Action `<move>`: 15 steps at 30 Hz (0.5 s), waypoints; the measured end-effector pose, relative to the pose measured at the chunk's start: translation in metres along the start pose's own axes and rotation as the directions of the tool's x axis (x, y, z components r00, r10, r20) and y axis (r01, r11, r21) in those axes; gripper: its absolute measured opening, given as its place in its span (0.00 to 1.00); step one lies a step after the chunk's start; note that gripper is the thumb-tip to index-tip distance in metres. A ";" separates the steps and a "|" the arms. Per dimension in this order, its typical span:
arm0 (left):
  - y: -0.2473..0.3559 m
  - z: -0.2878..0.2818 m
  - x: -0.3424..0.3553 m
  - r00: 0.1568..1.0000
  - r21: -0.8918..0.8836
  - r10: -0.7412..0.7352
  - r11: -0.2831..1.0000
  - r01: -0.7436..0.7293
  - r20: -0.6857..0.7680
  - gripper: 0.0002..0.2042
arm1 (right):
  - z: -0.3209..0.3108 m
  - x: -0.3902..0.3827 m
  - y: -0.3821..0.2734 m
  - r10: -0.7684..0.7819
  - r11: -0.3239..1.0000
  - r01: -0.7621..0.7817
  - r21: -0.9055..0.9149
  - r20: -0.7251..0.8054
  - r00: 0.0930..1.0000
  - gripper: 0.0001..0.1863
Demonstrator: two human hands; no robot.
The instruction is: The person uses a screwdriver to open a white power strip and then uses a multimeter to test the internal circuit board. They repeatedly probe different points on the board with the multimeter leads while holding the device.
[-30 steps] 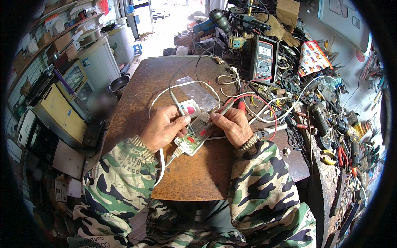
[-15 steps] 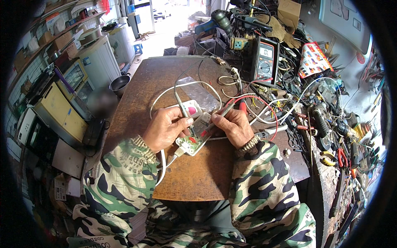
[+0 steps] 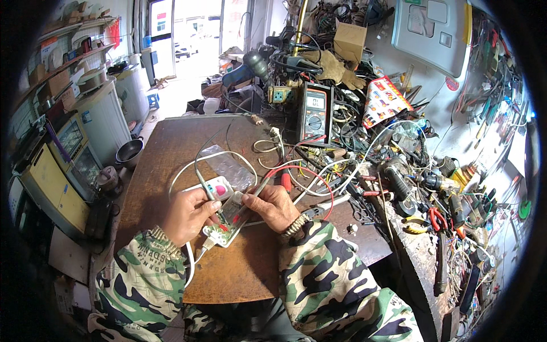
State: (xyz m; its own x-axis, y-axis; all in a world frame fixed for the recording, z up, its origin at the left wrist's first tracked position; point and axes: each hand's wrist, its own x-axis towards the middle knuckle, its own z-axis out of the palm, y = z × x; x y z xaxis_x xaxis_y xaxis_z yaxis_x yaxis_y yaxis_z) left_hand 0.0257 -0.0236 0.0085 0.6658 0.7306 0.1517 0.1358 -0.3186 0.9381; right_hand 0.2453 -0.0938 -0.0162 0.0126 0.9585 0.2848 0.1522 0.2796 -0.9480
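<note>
My left hand (image 3: 189, 214) pinches a test probe (image 3: 203, 181) with a dark lead, its lower end down by an opened device's small green circuit board (image 3: 219, 235). In my right hand (image 3: 274, 208) is a second test probe (image 3: 262, 185) with a red lead, slanted toward the same board. Both tips are too small to tell whether they touch it. The board sits in a white plastic casing, and a thick white cable (image 3: 207, 246) enters its near end. Just beyond lies a white cover (image 3: 219, 188) with a pink round part. A multimeter (image 3: 315, 111) stands upright at the table's far right, display lit.
A clear plastic bag (image 3: 231, 169) lies on the brown wooden table (image 3: 165, 154) behind the casing. White cable loops around it. Along the right, pliers (image 3: 437, 219), scissors (image 3: 360, 212), a power tool (image 3: 397, 178) and tangled wires crowd the bench. A black pan (image 3: 130, 150) is at left.
The view has swung up and to the right, so everything appears further left and lower. Both hands keep their probes over the board, with little visible movement relative to it.
</note>
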 end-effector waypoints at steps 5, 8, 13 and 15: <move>0.000 0.002 0.000 0.999 -0.022 0.042 0.999 -0.042 -0.005 0.09 | 0.000 -0.003 -0.009 0.058 0.996 -0.061 0.065 0.041 0.997 0.13; -0.006 0.006 0.006 0.999 -0.082 0.036 0.996 -0.036 0.000 0.09 | -0.003 -0.006 -0.015 0.070 0.995 -0.070 0.073 -0.002 0.998 0.14; -0.007 0.001 0.000 1.000 -0.083 0.010 0.997 -0.011 -0.019 0.09 | 0.005 -0.001 -0.010 0.071 0.997 -0.070 0.031 -0.008 0.997 0.15; -0.008 0.003 0.002 1.000 -0.084 0.016 0.996 -0.017 -0.005 0.09 | 0.000 -0.001 -0.005 0.046 0.999 -0.047 -0.015 -0.026 0.999 0.15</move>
State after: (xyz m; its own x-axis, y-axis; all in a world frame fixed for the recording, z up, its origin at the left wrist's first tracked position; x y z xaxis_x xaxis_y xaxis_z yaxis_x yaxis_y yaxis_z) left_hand 0.0280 -0.0210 0.0006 0.6641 0.7284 0.1685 0.0625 -0.2787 0.9583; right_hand 0.2441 -0.0965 -0.0117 0.0454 0.9687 0.2440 0.1667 0.2335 -0.9580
